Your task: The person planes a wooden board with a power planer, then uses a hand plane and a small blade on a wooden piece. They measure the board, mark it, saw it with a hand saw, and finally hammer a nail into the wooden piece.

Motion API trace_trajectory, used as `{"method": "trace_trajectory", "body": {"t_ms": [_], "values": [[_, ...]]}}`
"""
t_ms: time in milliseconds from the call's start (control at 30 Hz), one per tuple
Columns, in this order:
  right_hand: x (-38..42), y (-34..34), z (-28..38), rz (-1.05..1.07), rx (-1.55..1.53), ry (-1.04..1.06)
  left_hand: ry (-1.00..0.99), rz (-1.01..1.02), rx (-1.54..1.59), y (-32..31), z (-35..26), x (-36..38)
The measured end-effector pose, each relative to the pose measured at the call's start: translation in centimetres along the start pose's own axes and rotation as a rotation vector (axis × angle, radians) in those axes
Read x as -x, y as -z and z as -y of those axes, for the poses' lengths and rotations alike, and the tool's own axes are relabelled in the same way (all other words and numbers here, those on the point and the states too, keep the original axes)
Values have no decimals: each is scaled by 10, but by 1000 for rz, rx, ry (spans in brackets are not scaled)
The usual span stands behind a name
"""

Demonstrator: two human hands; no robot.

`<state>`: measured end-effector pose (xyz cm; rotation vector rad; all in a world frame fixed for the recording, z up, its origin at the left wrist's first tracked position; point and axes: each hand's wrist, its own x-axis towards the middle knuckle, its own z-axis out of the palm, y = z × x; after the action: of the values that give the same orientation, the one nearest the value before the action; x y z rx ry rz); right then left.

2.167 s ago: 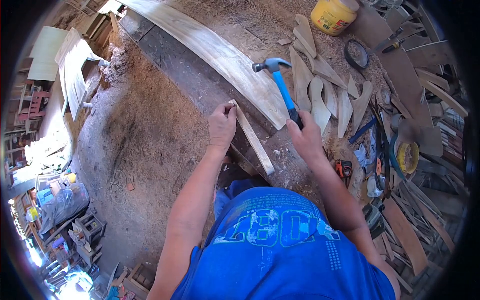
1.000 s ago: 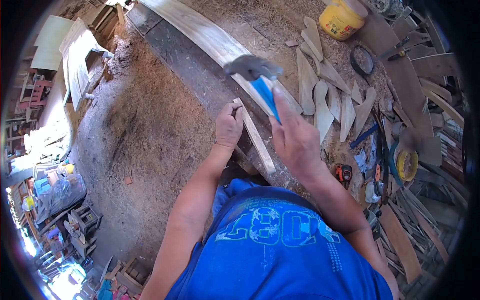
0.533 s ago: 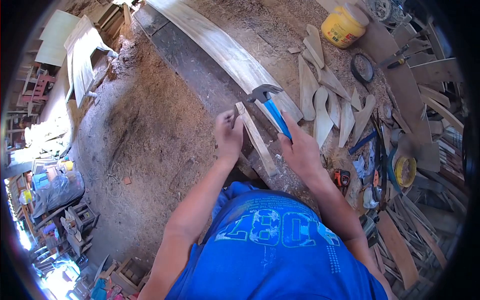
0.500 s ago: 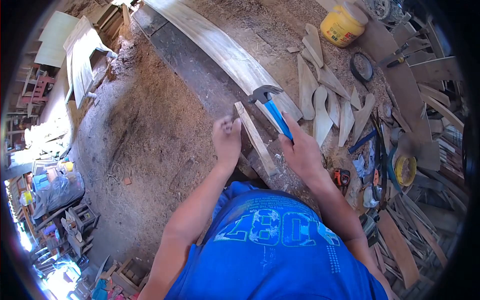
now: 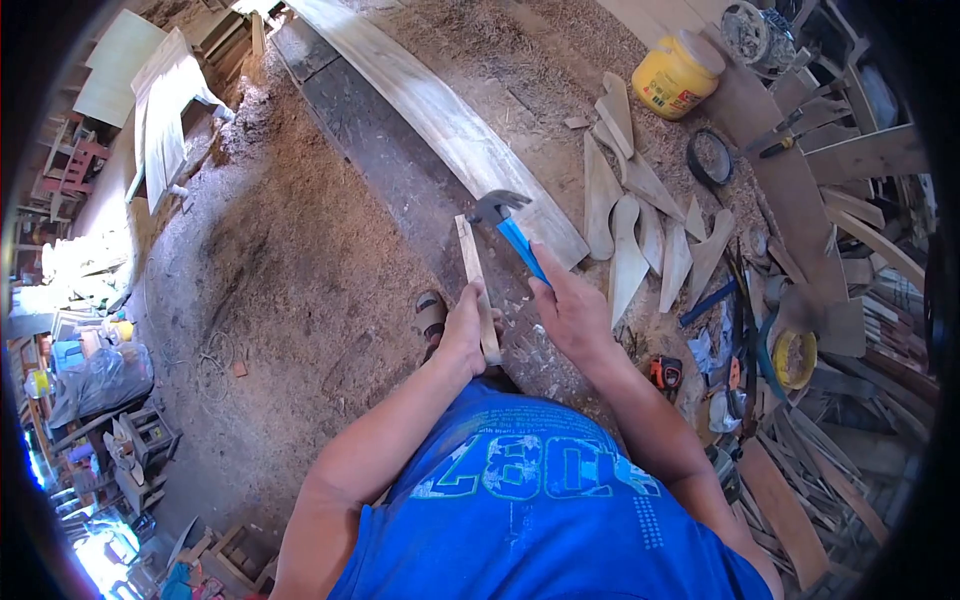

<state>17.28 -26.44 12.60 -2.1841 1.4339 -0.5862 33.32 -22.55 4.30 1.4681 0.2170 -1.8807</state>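
Note:
My right hand is closed round the blue handle of a claw hammer. The dark hammer head overlaps the upper end of a short wooden strip in this view. My left hand wraps round the lower part of that strip, which points away from me. Beneath them lies a dark, worn plank. A long pale curved board rests along it, its near end just beyond the hammer.
Several cut wooden pieces lie to the right, below a yellow jar. A black ring, an orange tape measure and a yellow container are farther right. Sawdust covers the ground at left.
My left hand has come down and closed on the wooden strip, which now stands nearer to me and further left. The hammer has shifted left, its head now by the strip's end.

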Motion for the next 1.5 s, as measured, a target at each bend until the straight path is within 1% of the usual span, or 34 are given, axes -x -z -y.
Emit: {"method": "trace_trajectory", "body": {"t_ms": [33, 100, 133, 200, 233, 300, 333, 400, 433, 467, 500, 533, 567, 600, 667, 733, 767, 833, 900, 967, 1000, 1033, 1067, 1100, 1133, 1167, 1200, 1267, 1333, 1400, 1433, 1467, 1500], "values": [[-6, 4, 5, 3, -1, 6, -3, -2, 5, 2, 1, 0], [-21, 23, 20, -126, -25, 131, -128, 25, -134, 8, 4, 5], [-30, 38, 35, -126, -30, 132, -130, 21, -135, 6, 2, 7], [-44, 63, 61, -465, -190, 369, -114, -54, -154, 0, 1, 8], [-42, 62, 61, -462, -194, 373, -115, -40, -140, 1, 2, 6], [-34, 58, 53, -762, -254, 358, -95, -38, -153, 5, 2, 2], [-29, 52, 47, -763, -256, 365, -72, -34, -170, 5, 0, 3], [-22, 29, 28, -304, 159, 232, -84, -53, -146, 2, -4, 9], [-20, 13, 15, -302, 158, 236, -83, -73, -128, -1, -3, 13], [-18, -4, 2, -1, 256, 76, -81, -73, -132, -1, 2, 14], [-25, -8, 6, 290, 347, -87, -121, -77, -165, 0, 2, 14], [-35, -5, 9, 280, 349, -69, -177, -83, -178, -2, -2, 9], [-34, 0, 13, 158, 290, 7, -99, -75, -170, 3, -2, 6], [-31, 11, 24, 38, 231, 66, -83, -79, -179, 5, 1, 8], [-49, 40, 44, -345, -66, 343, -86, -69, -170, 2, -2, 9], [-60, 84, 72, -625, -83, 483, -103, -74, -152, 1, -1, 10], [-57, 83, 74, -624, -82, 485, -94, -47, -154, 5, 1, 4], [-43, 76, 79, -876, -686, 414, -96, -14, -149, 6, 0, 1], [-12, 30, 9, -492, 87, 305, -71, -46, -188, 6, -1, 2], [-19, 1, 4, 399, 480, -10, -80, -57, -201, 1, -4, 4], [-14, -7, 6, 395, 469, -28, -80, -67, -237, 2, -4, 6], [-23, -12, 5, 257, 394, -12, -207, -49, -162, 0, 1, -2], [-23, -15, 6, 139, 310, -5, -210, -58, -156, 5, 1, -5], [-22, -8, 12, 152, 303, -24, -144, -20, -146, 9, 3, 3], [-33, 11, 22, -74, 144, 123, -89, 25, -136, 8, 0, 5], [-42, 29, 33, -300, -14, 279, -62, -9, -170, 7, -2, 4], [-41, 44, 43, -296, -14, 279, -59, -10, -168, 6, -1, 4], [-32, 67, 58, -684, -163, 266, -79, -22, -132, 5, 0, 4], [-20, 47, 42, -653, -130, 269, -89, -23, -126, 4, -2, 4], [-12, 8, 11, -623, -97, 264, -40, -25, -123, 5, -1, 1], [-7, -15, -9, -178, 140, 118, -34, -25, -128, 5, 4, 1], [-3, -27, -18, 268, 359, -40, -73, -23, -153, 6, 9, 1], [-13, -25, -15, 252, 358, -34, -133, -18, -169, 4, 2, -2]]}}
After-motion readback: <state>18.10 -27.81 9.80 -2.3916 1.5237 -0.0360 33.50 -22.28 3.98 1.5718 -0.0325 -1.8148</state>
